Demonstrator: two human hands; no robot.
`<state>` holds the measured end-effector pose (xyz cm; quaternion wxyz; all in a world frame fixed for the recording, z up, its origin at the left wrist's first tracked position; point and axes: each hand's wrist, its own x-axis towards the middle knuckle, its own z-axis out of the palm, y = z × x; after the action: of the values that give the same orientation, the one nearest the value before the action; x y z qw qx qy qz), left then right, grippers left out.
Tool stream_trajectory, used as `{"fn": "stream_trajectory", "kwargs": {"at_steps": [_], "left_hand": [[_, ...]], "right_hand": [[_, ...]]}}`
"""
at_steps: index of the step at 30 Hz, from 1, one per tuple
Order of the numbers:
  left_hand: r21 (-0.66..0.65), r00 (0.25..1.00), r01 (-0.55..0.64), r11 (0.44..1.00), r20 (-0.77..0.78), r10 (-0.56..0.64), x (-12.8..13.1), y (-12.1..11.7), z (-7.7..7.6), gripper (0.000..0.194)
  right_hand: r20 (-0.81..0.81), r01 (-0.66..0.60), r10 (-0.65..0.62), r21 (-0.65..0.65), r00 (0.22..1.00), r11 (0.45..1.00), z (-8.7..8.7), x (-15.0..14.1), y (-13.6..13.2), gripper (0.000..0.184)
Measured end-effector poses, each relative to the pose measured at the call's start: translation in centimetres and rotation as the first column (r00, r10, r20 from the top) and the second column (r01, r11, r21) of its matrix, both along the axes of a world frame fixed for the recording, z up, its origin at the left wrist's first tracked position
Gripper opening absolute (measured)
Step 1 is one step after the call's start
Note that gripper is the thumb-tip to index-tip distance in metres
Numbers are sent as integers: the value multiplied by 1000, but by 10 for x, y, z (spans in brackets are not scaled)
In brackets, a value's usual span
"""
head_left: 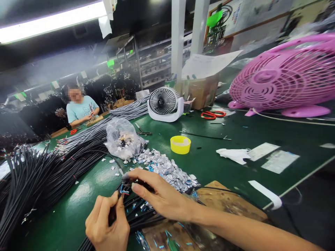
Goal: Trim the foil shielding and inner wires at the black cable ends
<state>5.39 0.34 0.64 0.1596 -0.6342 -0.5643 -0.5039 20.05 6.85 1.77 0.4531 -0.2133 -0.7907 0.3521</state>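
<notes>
My left hand (107,221) is closed in a pinch at the lower middle, around the end of a black cable. Thin blue and red wires (124,190) stick out at its fingertips. Reaching in from the right, my right hand (159,197) is curled over that same cable end. Its index finger and thumb are close to the wires; what lies between its fingers is hidden. More black cables (146,220) run beneath both hands. Just beyond the right hand spreads a heap of silver foil scraps (167,169).
Bundles of black cable (34,184) and grey cable (131,108) lie left. A plastic bag (121,137), white fan (163,104), yellow ring (180,144), red-handled scissors (213,114) and pink fan (282,75) stand about. A worn board (230,204) is near me. A co-worker (82,108) sits far left.
</notes>
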Motion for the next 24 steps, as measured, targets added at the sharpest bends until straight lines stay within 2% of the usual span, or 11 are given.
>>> {"fn": "stream_trajectory", "kwargs": {"at_steps": [3,16,21,24], "left_hand": [[14,1000,-4,1000,-17,5,0,-1,2,13],[48,993,-2,999,-117,7,1,0,3,14],[81,963,29,996,-268,-6,-1,0,6,17],[50,954,-17,999,-299,31,-1,0,7,11]], "right_hand": [[40,-25,23,40,999,999,-2,0,0,31],[68,-8,7,8,998,1000,-5,1,1,36],[78,15,-17,17,997,1000,-6,1,2,34],[73,59,-62,44,995,997,-7,1,2,34]]}}
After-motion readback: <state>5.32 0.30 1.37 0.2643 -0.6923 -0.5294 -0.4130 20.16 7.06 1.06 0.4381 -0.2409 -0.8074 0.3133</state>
